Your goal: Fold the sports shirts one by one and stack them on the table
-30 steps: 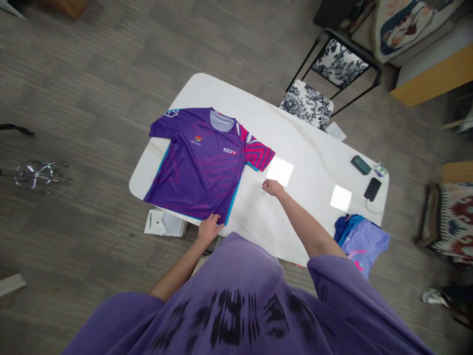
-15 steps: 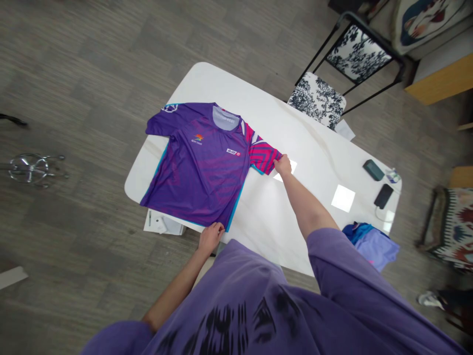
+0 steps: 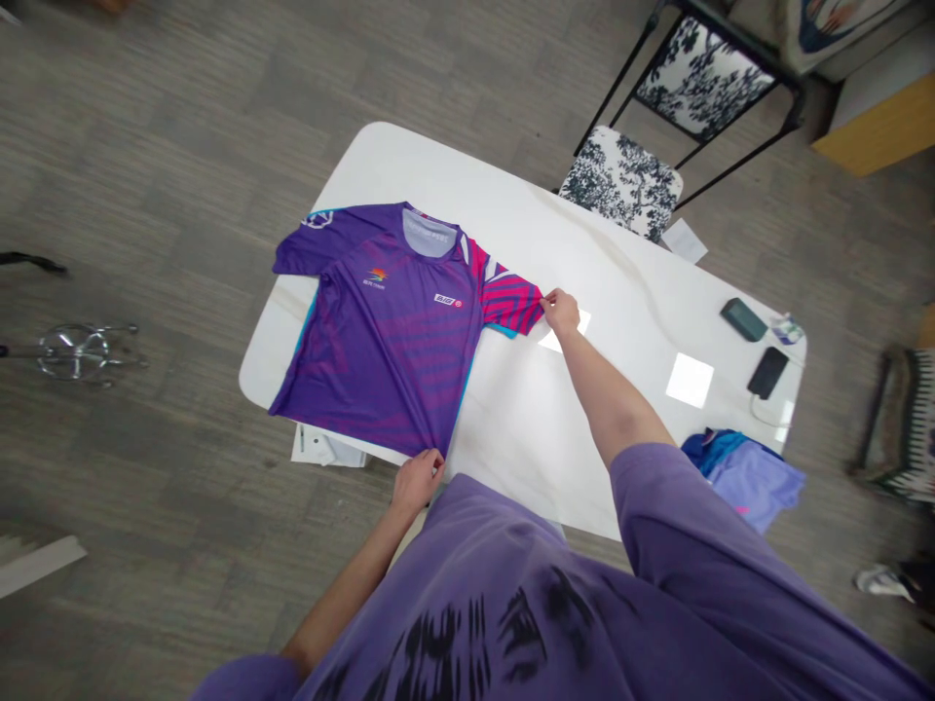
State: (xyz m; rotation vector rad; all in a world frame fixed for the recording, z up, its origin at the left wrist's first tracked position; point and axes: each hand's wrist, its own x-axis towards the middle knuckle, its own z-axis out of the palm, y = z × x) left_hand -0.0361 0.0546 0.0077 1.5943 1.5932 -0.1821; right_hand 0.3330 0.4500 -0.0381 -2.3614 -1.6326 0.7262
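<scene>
A purple jersey (image 3: 398, 331) with a pink-striped sleeve and teal trim lies flat, front up, on the left half of a white table (image 3: 584, 282). My left hand (image 3: 416, 480) pinches the jersey's bottom hem corner at the table's near edge. My right hand (image 3: 561, 310) reaches across the table and pinches the end of the pink-striped sleeve. Both arms come out of a purple shirt with black print.
A small pile of blue and lilac clothes (image 3: 745, 472) sits at the table's near right corner. Two phones (image 3: 760, 350) and a cable lie at the right end. A floral chair (image 3: 643, 156) stands behind the table. A white box (image 3: 325, 450) lies on the floor underneath.
My right hand moved from the bare table up to the pink sleeve and took hold of its end. My left hand stayed on the hem corner.
</scene>
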